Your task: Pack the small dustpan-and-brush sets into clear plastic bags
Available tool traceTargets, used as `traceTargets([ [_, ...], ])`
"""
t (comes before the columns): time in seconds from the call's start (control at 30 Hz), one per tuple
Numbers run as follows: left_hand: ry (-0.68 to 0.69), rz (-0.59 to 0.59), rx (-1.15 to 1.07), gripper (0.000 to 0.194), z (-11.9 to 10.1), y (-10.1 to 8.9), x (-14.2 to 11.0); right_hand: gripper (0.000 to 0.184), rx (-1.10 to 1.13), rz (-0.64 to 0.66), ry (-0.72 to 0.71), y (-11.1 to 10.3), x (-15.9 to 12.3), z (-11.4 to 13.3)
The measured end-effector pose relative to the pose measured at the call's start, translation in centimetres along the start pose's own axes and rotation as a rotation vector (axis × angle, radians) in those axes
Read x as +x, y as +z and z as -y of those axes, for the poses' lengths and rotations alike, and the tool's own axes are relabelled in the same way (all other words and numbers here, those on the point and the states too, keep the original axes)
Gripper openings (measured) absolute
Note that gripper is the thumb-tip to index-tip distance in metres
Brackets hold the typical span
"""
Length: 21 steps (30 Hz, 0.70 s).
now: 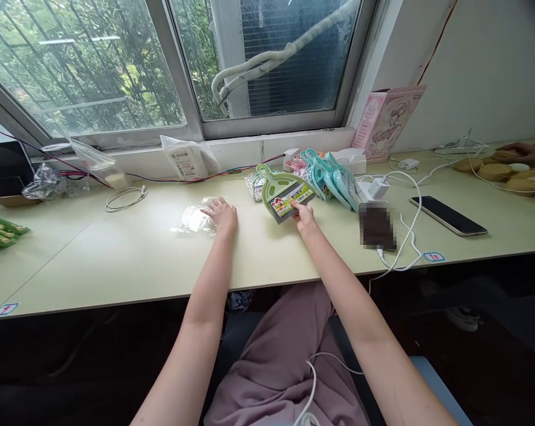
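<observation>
Nearest the camera is the person's lap in mauve trousers (280, 361), a thin white cable (311, 378) trailing across it, with both bare forearms reaching out over the pale desk (116, 260).

The right hand (303, 218) has its fingertips pinched on the near edge of a green mini dustpan-and-brush set (281, 194), at the printed label; the hold looks light, thumb under and fingers on top, with the pan lying on the desk rather than lifted. Just beyond that grip and to its right lies a row of like sets in teal and pink (327, 174), overlapping one another, none of them bagged as far as I can tell.

The left hand (223, 214) lies flat and spread, palm down, on a clear plastic bag (195, 220) that lies empty and flat to the left of the gripped pan. It presses the bag but does not clasp it.

Judged from how things lie, the work is at its start: one green set has been picked from the row, the bag is not yet opened, and the rest of the row waits.

Right of the grip lie a white charger (376, 188) and two phones (448, 215); further right, another person's hand (527, 154) rests among tan round pieces. Left of the bag lies a coiled cable (125, 198).
</observation>
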State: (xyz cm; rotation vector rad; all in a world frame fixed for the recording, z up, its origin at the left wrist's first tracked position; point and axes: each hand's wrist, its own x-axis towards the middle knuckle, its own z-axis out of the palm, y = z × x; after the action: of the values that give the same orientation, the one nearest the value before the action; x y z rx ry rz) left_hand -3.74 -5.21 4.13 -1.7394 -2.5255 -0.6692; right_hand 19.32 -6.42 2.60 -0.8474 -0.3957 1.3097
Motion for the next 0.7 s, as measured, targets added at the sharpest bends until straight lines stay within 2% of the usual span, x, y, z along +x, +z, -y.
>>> traceTargets([
  [0.07,-0.048,0.096,0.028,0.06,0.4,0.3,0.2,0.025,-0.008,-0.002,-0.006,0.0,-0.1,0.1],
  [0.13,0.003,0.151,0.023,0.051,0.4,0.5,0.4,0.026,-0.012,-0.002,-0.008,0.1,-0.1,0.1],
  [0.23,0.127,0.158,-0.022,0.044,-0.1,0.3,0.5,0.022,0.005,-0.002,0.006,0.1,-0.2,0.2],
  [0.3,0.156,0.169,-0.049,0.043,-0.6,0.0,0.4,0.021,0.011,0.0,0.014,0.1,-0.2,0.3],
  [0.4,0.156,0.138,-0.071,0.042,-0.9,-0.2,0.2,0.019,0.004,-0.009,0.021,0.1,-0.1,0.3],
  [0.47,0.129,0.047,-0.043,0.043,-0.8,-0.1,0.0,0.018,-0.009,-0.018,0.021,0.1,-0.1,0.3],
  [0.57,0.053,-0.058,0.061,0.055,-0.4,0.3,-0.2,0.02,-0.043,-0.012,0.014,0.0,-0.2,0.4],
  [0.7,0.005,0.042,0.135,0.043,0.1,0.5,0.3,0.017,-0.062,0.01,0.017,0.0,-0.4,0.5],
])
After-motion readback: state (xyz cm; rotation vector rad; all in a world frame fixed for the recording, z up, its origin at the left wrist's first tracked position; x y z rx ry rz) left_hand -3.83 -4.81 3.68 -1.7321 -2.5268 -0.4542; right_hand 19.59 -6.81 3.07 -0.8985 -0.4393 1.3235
